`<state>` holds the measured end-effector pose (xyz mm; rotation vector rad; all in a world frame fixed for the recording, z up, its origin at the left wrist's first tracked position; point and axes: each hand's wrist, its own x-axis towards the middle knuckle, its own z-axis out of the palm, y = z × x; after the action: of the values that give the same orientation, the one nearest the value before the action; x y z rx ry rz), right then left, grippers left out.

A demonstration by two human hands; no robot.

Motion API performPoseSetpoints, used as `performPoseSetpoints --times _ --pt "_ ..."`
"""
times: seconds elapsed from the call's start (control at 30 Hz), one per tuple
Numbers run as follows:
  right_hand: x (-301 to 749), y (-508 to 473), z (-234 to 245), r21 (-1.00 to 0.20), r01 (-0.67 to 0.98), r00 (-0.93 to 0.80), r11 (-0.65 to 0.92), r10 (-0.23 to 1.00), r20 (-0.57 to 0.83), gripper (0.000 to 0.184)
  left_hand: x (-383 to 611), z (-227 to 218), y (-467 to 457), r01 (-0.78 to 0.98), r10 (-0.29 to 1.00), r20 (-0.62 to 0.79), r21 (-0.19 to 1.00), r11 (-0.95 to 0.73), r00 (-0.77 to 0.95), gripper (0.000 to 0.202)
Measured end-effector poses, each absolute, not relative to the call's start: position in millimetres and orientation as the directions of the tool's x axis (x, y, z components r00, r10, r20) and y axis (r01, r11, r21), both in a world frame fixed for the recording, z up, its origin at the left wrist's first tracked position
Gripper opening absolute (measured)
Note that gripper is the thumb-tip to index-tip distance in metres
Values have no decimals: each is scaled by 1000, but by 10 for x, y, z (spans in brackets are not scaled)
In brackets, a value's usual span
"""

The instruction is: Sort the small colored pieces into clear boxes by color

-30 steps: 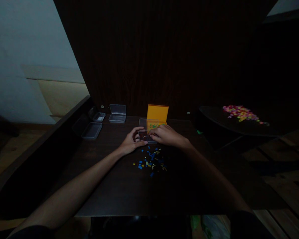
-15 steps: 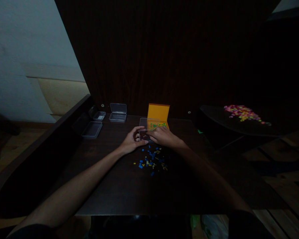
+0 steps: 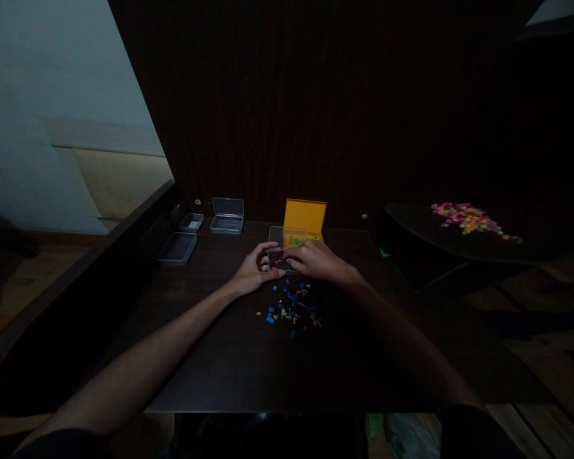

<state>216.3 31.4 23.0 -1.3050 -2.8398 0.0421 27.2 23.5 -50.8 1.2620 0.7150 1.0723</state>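
My left hand (image 3: 254, 273) curves around the left side of an open clear plastic box (image 3: 275, 236), its thumb along the near edge and its fingers at the far side. Small dark reddish bits show inside the box, too dim to name. Over the box's right part, my right hand (image 3: 316, 261) is bent with its fingertips drawn together and pointing inside; whatever they pinch is hidden. Just behind stands an open yellow box (image 3: 305, 217) with small green pieces in it. Loose blue and yellow toy bricks (image 3: 294, 307) lie scattered nearer to me.
Farther left on the dark tabletop (image 3: 210, 363) are a clear open box (image 3: 227, 223), a smaller clear box (image 3: 191, 222) and a clear tray (image 3: 177, 248). A raised side panel borders the left. Colourful small pieces (image 3: 469, 218) are heaped on a dark surface at right.
My right hand has shifted slightly at the box, its fingers curling more and its knuckles rising. The left hand keeps its hold on the box.
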Motion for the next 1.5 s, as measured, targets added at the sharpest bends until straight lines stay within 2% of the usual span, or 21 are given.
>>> performPoseSetpoints --times 0.83,1.5 --pt "2166 389 105 -158 755 -643 636 766 12 25 272 -491 227 -226 916 134 973 -49 378 67" --pt "2169 320 217 -25 789 -615 614 789 1 30 277 -493 229 -241 911 143 969 -50 387 66"
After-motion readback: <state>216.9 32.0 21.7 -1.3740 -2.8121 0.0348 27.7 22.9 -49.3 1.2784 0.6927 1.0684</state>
